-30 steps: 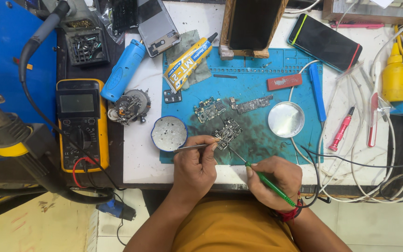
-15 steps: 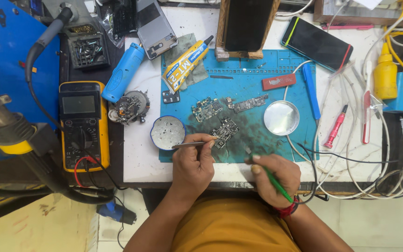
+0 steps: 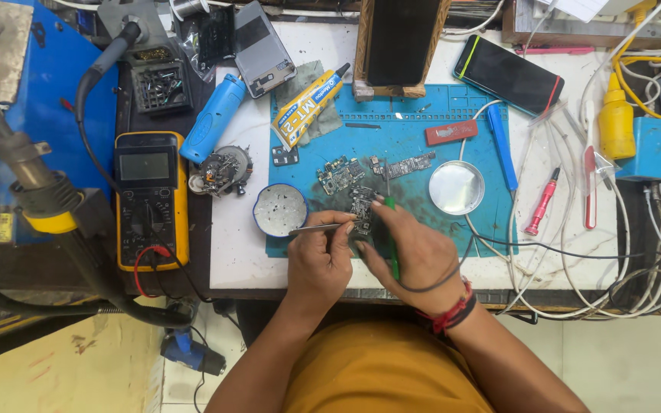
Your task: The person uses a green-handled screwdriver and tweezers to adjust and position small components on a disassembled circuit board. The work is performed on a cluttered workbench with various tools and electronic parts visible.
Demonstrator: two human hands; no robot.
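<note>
My left hand [image 3: 319, 260] grips metal tweezers [image 3: 321, 227] whose tips reach a small circuit board [image 3: 361, 205] on the blue work mat [image 3: 422, 164]. My right hand [image 3: 411, 248] holds a green-handled tool [image 3: 390, 237] upright over the same board; its tip is hidden by my fingers. More board pieces [image 3: 338, 174] and a long narrow board [image 3: 407, 165] lie just beyond. A small round tin [image 3: 280, 209] sits left of the tweezers.
A yellow multimeter [image 3: 151, 199] lies at the left beside a blue cylinder tool [image 3: 213, 118]. A round mirror-like dish [image 3: 457, 187], a glue tube [image 3: 309, 103], a dark phone [image 3: 508, 75], a red screwdriver [image 3: 541, 203] and white cables [image 3: 613, 252] surround the mat.
My right hand has moved left and forward, bringing the green tool from a slanted position at the mat's front edge to the circuit board. My left hand has stayed in place with the tweezers.
</note>
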